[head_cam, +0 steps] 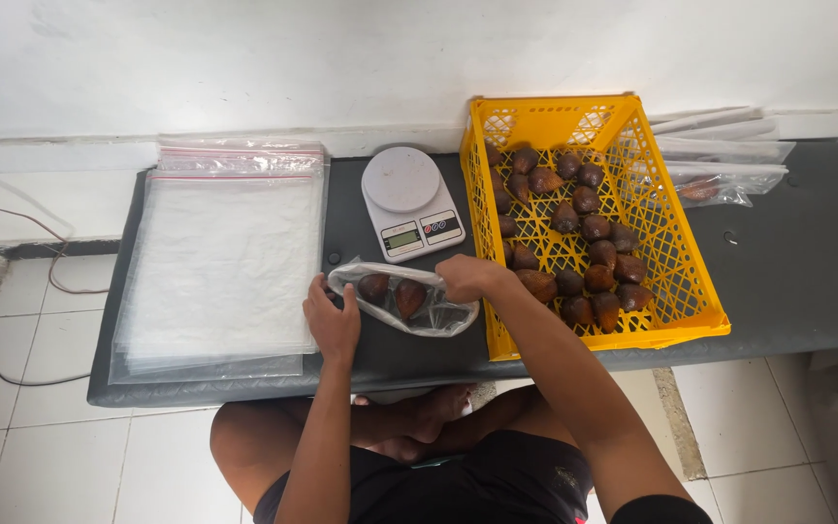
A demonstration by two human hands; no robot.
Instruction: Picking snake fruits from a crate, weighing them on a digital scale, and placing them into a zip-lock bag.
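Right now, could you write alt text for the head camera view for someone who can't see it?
Both hands, the left hand and right hand, hold a clear plastic bag with brown scaly fruits inside on a dark low table. Beside it sit a yellow crate of the same fruit, a white kitchen scale and a stack of zip bags.

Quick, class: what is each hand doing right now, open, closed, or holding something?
Left hand: grips the left end of the clear plastic bag.
Right hand: closed on the bag's right end, beside the yellow crate.
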